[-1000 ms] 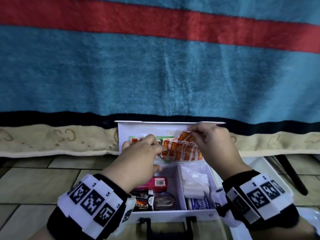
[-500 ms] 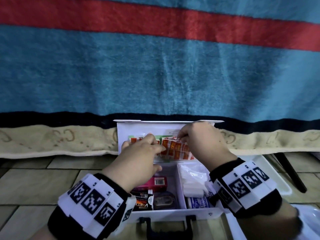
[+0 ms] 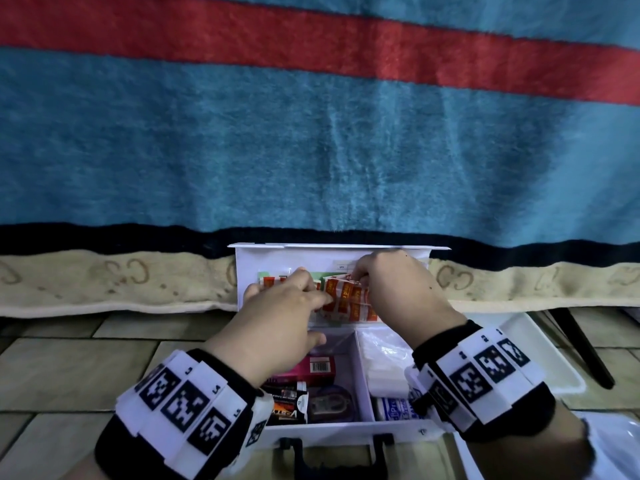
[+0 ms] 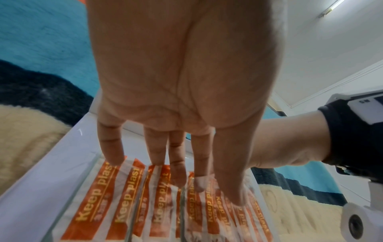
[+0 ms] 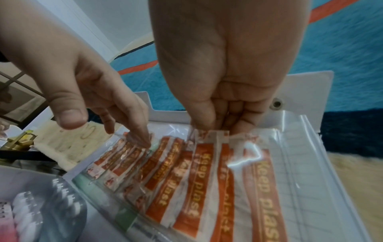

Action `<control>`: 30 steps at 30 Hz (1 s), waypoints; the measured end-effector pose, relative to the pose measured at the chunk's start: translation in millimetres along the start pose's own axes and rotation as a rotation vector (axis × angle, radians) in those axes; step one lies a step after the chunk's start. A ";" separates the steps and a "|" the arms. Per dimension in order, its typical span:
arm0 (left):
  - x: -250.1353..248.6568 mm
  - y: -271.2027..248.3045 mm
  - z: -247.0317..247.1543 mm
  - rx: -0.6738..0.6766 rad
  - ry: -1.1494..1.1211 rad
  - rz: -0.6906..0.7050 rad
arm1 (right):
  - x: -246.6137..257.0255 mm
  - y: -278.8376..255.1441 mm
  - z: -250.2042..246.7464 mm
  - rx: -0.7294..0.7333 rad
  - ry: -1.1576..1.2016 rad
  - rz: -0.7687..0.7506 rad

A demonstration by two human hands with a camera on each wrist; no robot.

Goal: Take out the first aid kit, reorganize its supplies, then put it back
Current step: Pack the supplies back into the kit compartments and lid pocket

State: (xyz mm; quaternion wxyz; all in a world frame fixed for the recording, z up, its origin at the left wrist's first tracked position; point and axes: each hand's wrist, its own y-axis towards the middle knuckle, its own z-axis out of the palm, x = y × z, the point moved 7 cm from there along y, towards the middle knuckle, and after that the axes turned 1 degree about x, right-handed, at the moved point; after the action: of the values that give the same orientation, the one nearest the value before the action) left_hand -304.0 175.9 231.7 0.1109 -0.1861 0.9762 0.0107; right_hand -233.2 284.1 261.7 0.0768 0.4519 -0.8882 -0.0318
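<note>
The white first aid kit (image 3: 346, 433) stands open on the tiled floor, its lid (image 3: 311, 258) upright against the bed. Orange-and-white plaster strips (image 3: 349, 299) (image 4: 128, 204) (image 5: 199, 180) lie in a clear pocket on the lid's inside. My left hand (image 3: 311, 292) (image 4: 176, 172) (image 5: 103, 122) reaches over them with straight fingers, the tips touching the pocket and strips. My right hand (image 3: 360, 275) (image 5: 209, 126) pinches the top ends of a bunch of strips between curled fingers and thumb, at the pocket's mouth.
In the box lie a pink carton (image 3: 311, 367), a black-and-orange carton (image 3: 285, 407), white gauze packs (image 3: 384, 362) and a blue-and-white roll (image 3: 398, 408). A white tray (image 3: 540, 358) sits at the right. A blue, red-striped blanket (image 3: 311, 133) hangs behind; a black leg (image 3: 581, 348) stands right.
My right hand has moved left and a little down with the plaster strips, closer to my left hand. The left hand has stayed at the pocket.
</note>
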 end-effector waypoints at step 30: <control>-130.3 -12.1 25.2 -0.023 -0.102 0.300 | -202.6 -223.6 9.7 -0.008 0.153 0.615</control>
State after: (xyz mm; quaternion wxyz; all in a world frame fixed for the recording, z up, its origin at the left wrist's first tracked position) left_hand -176.1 213.2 236.1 0.1553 -0.0387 0.9860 0.0476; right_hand 61.1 315.8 202.2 0.1512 0.1631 -0.9747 0.0233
